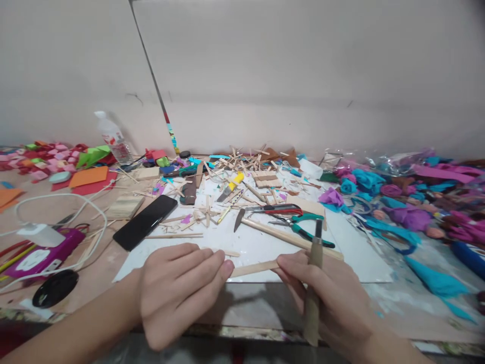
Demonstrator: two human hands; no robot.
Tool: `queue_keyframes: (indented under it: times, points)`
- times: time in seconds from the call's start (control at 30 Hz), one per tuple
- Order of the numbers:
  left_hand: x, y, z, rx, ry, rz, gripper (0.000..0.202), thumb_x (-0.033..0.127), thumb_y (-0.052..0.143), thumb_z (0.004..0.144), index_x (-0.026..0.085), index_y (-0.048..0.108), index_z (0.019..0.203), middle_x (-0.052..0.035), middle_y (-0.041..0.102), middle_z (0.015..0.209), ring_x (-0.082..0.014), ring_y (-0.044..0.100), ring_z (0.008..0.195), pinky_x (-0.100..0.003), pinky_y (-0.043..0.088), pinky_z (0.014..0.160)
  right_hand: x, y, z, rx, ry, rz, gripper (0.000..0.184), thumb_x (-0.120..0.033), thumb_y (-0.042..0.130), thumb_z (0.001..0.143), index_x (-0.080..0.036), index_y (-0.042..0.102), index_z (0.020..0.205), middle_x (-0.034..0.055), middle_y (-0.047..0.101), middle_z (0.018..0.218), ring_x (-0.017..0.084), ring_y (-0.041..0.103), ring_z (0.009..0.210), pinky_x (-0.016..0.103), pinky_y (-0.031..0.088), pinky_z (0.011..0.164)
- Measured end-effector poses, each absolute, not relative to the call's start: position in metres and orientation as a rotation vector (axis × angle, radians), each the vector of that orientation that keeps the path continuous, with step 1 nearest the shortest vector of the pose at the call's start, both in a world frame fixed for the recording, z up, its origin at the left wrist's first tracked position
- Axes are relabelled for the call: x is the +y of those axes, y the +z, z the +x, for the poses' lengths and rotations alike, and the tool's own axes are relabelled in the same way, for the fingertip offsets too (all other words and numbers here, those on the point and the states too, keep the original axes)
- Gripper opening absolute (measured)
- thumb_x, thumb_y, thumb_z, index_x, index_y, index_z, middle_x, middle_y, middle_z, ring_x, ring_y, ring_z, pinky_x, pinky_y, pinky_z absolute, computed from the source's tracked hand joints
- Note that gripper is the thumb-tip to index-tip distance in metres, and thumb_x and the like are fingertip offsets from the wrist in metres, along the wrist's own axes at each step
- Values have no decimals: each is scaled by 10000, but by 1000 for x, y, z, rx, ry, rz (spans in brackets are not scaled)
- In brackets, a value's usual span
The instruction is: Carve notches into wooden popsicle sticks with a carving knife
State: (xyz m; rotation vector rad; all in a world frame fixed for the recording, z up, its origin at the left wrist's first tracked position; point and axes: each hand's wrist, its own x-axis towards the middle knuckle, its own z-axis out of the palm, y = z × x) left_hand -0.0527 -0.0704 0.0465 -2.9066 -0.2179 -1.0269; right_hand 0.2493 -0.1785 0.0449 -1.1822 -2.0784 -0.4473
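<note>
A flat wooden craft stick (253, 268) lies across the front of a white work board (250, 242). My left hand (178, 288) presses the stick's left end, fingers closed together over it. My right hand (329, 298) grips the stick's right end and also holds a wooden-handled tool (313, 288) upright between its fingers, with the dark blade pointing away from me. Just behind the hands lie a small hammer (280, 233), green-handled pliers (303, 226) and a red utility knife (275, 209).
A heap of cut wooden sticks (242, 174) covers the board's far part. A black phone (145, 221) lies left, with a white charger and cable (41, 233), a purple device (41, 255) and a plastic bottle (112, 136). Pink and blue paper flowers (401, 202) crowd the right.
</note>
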Motion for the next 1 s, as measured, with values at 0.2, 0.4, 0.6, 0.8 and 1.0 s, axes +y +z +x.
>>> queue_keyframes:
  times: [0.2,0.4,0.6,0.8,1.0]
  points:
    - [-93,36,-44,-597,-1131,-3347,219,168,548,1191,215,723,1068,30,757,836,-105,707,699,-204,531,655,-196,30,246,-2197,-118,-1199,95,-203,595,1181,-232,669,1233,-18,745,801,142,689,627,283,438,589]
    - [-115,0,-47,-914,-805,-3340,338,235,497,1216,226,675,929,29,731,837,-145,699,744,-253,509,689,-185,20,255,-2285,216,-1467,236,-332,553,1207,-257,771,1156,-14,775,760,161,732,604,272,462,597]
    - [-112,-11,-43,-910,-720,-3242,375,284,509,1203,222,649,861,-18,680,814,-228,607,711,-366,396,676,-156,25,260,-2306,274,-1586,328,-363,517,1209,-242,779,1053,-3,794,721,198,765,574,299,466,543]
    - [-107,-12,-55,-1022,-707,-3308,229,284,562,1203,224,709,1038,-4,705,920,-220,647,822,-360,430,756,-152,31,261,-2219,218,-1581,365,-376,492,1218,-218,750,1422,83,918,1083,249,892,869,330,641,698]
    - [-110,-10,-55,-867,-721,-3404,258,153,472,1199,234,698,1106,4,712,992,-203,603,861,-355,409,786,-141,25,272,-2322,30,-1566,394,-225,514,1141,-194,733,1466,160,869,1320,322,875,1103,409,685,864]
